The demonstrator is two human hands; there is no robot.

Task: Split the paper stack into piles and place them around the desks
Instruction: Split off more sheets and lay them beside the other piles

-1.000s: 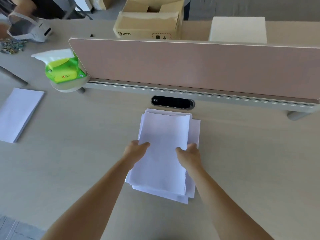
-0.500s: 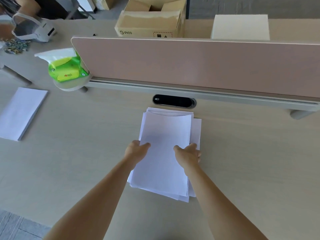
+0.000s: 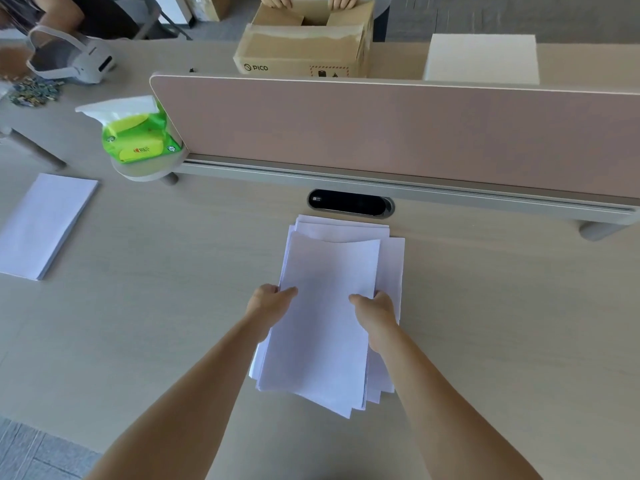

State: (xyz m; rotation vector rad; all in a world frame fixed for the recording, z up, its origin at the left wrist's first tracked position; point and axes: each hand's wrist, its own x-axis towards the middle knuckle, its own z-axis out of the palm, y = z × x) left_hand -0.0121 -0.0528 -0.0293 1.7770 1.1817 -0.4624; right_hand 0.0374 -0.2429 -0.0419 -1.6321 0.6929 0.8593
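Note:
A loose white paper stack (image 3: 346,230) lies on the wooden desk (image 3: 502,323) just in front of me, below the cable port. A top bundle of sheets (image 3: 325,323) is raised off it, its far edge sagging. My left hand (image 3: 268,301) grips the bundle's left edge and my right hand (image 3: 375,306) grips its right edge, thumbs on top. A separate neat paper pile (image 3: 41,223) rests at the desk's left. Another white pile (image 3: 481,57) sits on the far desk behind the divider.
A pink divider panel (image 3: 381,126) runs across the desk, with a black cable port (image 3: 349,204) at its base. A green tissue pack (image 3: 135,136) stands at its left end. Beyond it a person's hands hold a cardboard box (image 3: 304,50). A white headset (image 3: 72,57) lies far left.
The top bundle has come up off the stack between both hands, its far edge now curling. The view tilted up, bringing another person's hands at the box into sight.

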